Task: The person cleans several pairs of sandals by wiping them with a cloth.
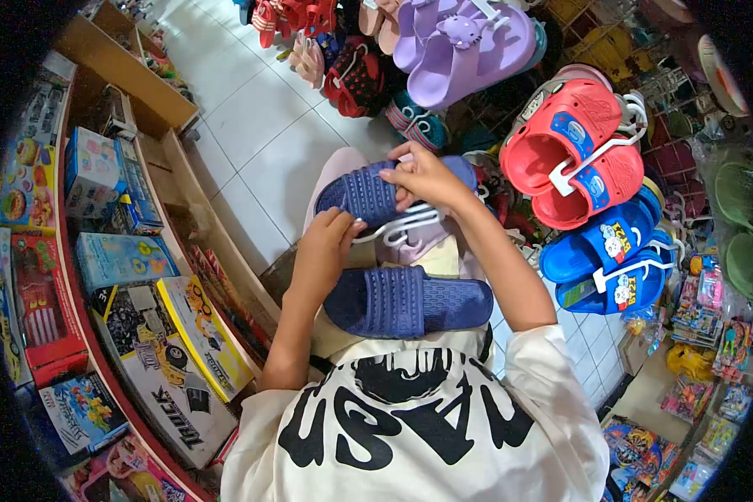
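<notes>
A navy slide sandal (358,191) with a ribbed strap is held between both hands above my lap. My right hand (431,177) pinches the strap's right edge with thumb and fingers. Curled fingers of my left hand (330,238) grip the sandal's near left edge; part of that grip is hidden. A white plastic hanger (406,222) lies just below the sandal, between the hands, its left end close to my left fingers. The matching navy slide sandal (406,301) rests across my lap, sole down, touched by neither hand.
Red clogs (565,151) and blue slides (607,255) hang on white hangers at the right. Purple sandals (468,46) hang ahead. Shelves with boxed toys (167,360) curve along the left. White floor tiles (255,125) show in the aisle. Small packaged goods (703,309) hang at far right.
</notes>
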`<action>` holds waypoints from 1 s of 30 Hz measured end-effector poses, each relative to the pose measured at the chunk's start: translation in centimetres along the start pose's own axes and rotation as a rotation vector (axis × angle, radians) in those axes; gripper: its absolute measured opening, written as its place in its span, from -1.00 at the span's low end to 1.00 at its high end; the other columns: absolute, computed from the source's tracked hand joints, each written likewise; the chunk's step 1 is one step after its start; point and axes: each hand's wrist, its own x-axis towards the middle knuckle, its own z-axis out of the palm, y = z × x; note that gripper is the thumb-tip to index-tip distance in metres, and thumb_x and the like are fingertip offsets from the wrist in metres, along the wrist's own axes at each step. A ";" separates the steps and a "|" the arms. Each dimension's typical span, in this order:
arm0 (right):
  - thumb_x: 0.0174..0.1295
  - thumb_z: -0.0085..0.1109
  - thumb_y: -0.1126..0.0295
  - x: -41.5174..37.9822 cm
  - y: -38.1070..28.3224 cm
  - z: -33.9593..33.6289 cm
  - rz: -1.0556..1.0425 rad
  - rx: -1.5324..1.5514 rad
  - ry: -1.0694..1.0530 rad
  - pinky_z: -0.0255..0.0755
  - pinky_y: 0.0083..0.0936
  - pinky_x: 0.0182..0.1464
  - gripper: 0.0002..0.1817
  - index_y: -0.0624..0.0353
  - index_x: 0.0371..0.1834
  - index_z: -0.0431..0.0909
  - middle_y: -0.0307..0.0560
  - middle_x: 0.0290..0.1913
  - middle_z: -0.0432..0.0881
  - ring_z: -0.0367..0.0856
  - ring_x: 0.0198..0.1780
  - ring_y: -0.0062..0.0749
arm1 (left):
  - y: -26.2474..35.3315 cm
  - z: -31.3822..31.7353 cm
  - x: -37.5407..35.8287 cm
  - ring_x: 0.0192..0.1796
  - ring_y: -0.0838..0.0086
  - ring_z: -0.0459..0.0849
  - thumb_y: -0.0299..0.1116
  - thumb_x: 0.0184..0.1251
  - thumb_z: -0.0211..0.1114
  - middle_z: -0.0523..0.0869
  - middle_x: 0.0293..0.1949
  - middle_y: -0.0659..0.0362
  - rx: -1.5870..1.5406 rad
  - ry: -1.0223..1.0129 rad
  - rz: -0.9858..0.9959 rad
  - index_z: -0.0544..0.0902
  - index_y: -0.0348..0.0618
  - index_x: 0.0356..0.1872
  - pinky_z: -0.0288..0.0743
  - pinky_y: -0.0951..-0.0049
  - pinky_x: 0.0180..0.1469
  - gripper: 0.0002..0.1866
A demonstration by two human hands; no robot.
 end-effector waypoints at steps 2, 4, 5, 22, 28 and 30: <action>0.15 0.35 0.34 0.6 -0.5 -0.4 0.037 -0.049 -0.036 0.47 -0.63 -0.62 -0.51 0.31 0.01 0.29 -0.22 -0.51 0.48 0.52 -0.56 -0.62 | 0.8 -0.1 0.7 -0.35 0.12 0.53 -0.35 0.30 0.23 0.52 -0.44 0.00 -0.016 0.005 0.005 0.51 -0.30 -0.42 0.39 0.21 -0.30 -0.79; 0.12 0.38 0.34 0.4 -1.6 -1.3 0.036 -0.216 -0.146 0.46 -0.65 -0.53 -0.52 0.28 -0.02 0.32 -0.23 -0.49 0.49 0.52 -0.50 -0.62 | 1.0 0.1 1.4 -0.39 0.11 0.55 -0.33 0.33 0.22 0.56 -0.46 -0.03 -0.186 -0.069 -0.118 0.53 -0.33 -0.43 0.41 0.24 -0.31 -0.76; 0.10 0.40 0.33 0.9 -1.3 -2.0 -0.074 -0.333 -0.189 0.44 -0.65 -0.47 -0.53 0.26 -0.04 0.35 -0.24 -0.48 0.50 0.52 -0.47 -0.63 | 1.0 0.2 1.5 -0.41 0.10 0.56 -0.32 0.34 0.21 0.58 -0.47 -0.05 -0.271 -0.107 -0.182 0.55 -0.35 -0.44 0.41 0.25 -0.31 -0.74; 0.04 0.40 0.52 1.9 0.1 -1.8 0.047 0.044 -0.170 0.37 -0.71 -0.39 -0.76 0.17 -0.31 0.48 -0.23 -0.46 0.62 0.54 -0.42 -0.67 | 3.5 2.4 1.1 -0.36 -0.01 0.61 -0.33 0.31 0.21 0.61 -0.45 -0.14 -0.060 -0.068 -0.198 0.59 -0.36 -0.46 0.44 0.15 -0.29 -0.74; 0.11 0.32 0.51 1.5 0.2 -0.9 0.034 0.164 -0.094 0.46 -0.63 -0.31 -0.80 0.10 -0.36 0.43 -0.24 -0.40 0.58 0.55 -0.33 -0.60 | 3.7 1.0 2.1 -0.34 -0.02 0.59 -0.40 0.27 0.22 0.60 -0.43 -0.11 -0.063 0.012 -0.050 0.57 -0.31 -0.44 0.44 0.13 -0.27 -0.83; 0.15 0.28 0.54 0.5 -0.2 -0.8 0.058 0.461 -0.006 0.51 -0.57 -0.24 -0.81 0.10 -0.33 0.42 -0.24 -0.36 0.55 0.55 -0.26 -0.58 | 1.8 0.5 3.1 -0.31 -0.03 0.59 -0.42 0.23 0.22 0.60 -0.42 -0.10 -0.098 0.077 -0.071 0.56 -0.29 -0.41 0.44 0.12 -0.26 -0.87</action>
